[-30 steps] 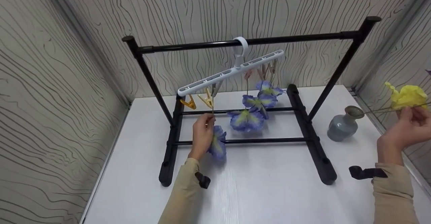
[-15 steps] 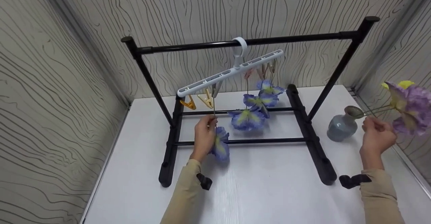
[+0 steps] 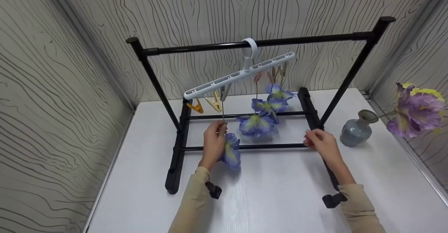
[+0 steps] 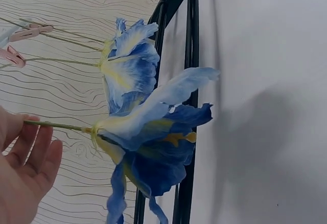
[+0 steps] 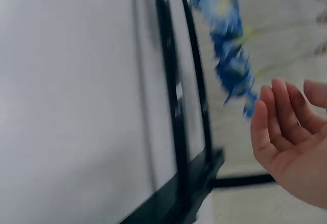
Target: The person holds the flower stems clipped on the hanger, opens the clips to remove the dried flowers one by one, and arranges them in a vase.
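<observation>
My left hand (image 3: 212,143) pinches the thin green stem of a blue artificial flower (image 3: 232,153), just above its bloom. The stem runs up to a grey clothespin (image 3: 225,92) on a white hanger (image 3: 247,63). In the left wrist view the blue petals (image 4: 153,147) spread out beyond my fingertips. My right hand (image 3: 323,147) holds nothing, its fingers loosely bent, over the rack's right foot. Several blue flowers (image 3: 256,124) hang from pink and brownish clothespins on the hanger's right half. An orange clothespin (image 3: 197,106) and a pale yellow clothespin (image 3: 215,103) hold nothing.
A black rack (image 3: 196,48) carries the hanger and stands on a white table (image 3: 273,198). To its right is a grey-blue vase (image 3: 355,133), with a purple flower (image 3: 418,115) and a yellow flower (image 3: 427,92) leaning out to the right. Patterned panels enclose the table.
My right hand has let go of the flowers in the vase and moved left to the rack. The purple flower has settled beside the yellow one. My left hand has barely shifted.
</observation>
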`<state>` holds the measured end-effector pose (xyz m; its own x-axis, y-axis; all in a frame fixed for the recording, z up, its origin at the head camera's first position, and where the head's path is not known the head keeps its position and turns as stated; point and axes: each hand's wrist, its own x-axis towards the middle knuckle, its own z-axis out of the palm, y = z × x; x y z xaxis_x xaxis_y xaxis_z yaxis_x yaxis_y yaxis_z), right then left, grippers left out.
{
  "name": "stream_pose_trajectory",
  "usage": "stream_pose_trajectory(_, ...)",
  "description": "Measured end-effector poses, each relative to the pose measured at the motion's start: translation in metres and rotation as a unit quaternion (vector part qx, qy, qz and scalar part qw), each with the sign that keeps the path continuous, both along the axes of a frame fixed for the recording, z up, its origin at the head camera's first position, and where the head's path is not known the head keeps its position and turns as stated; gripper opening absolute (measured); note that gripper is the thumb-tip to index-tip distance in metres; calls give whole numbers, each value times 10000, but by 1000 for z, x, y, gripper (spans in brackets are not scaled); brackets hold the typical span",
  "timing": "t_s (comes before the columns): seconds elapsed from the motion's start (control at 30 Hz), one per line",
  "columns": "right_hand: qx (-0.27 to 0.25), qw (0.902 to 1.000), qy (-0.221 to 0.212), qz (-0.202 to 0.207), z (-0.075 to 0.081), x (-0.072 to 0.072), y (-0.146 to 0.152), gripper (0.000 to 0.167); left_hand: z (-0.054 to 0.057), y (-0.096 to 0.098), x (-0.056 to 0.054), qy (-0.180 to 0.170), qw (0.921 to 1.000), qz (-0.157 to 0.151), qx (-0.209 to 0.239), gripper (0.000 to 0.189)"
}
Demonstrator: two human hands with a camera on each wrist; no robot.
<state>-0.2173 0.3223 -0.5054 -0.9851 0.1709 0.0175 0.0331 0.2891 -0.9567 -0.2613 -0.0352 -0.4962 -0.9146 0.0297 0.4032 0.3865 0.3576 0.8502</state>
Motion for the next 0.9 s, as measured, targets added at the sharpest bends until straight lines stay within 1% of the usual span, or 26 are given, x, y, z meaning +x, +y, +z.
stream_pose_trajectory(0.1,100,9976,217,646,22,-5,-28,34,-1,1,3,-44,10000,-26,41,12)
stream_pose_trajectory(0.2,10,9931,482,1073,45,-10,-54,32,-2,1,5,-59,10000,-51,53,13)
stream_pose_trajectory(0.33,-299,9878,656,1381,72,-15,-83,29,-2,2,6,-80,9999,-66,-13,14)
stream_pose_trajectory(0.43,-664,9839,724,1493,86,-20,-100,28,-1,3,8,-65,9999,-100,-46,14)
stream_pose_trajectory(0.53,-1028,9797,812,1517,93,-27,-114,25,0,2,9,-15,9999,-159,-10,13)
stream_pose_trajectory(0.67,-1475,9736,888,1501,98,-35,-132,24,1,2,11,94,9997,-208,9,13)
stream_pose_trajectory(0.8,-1857,9665,881,1535,103,-41,-148,32,2,3,14,156,9996,-228,-13,13)
stream_pose_trajectory(0.9,-2006,9629,813,1614,105,-45,-157,37,1,4,15,180,9996,-226,1,13)
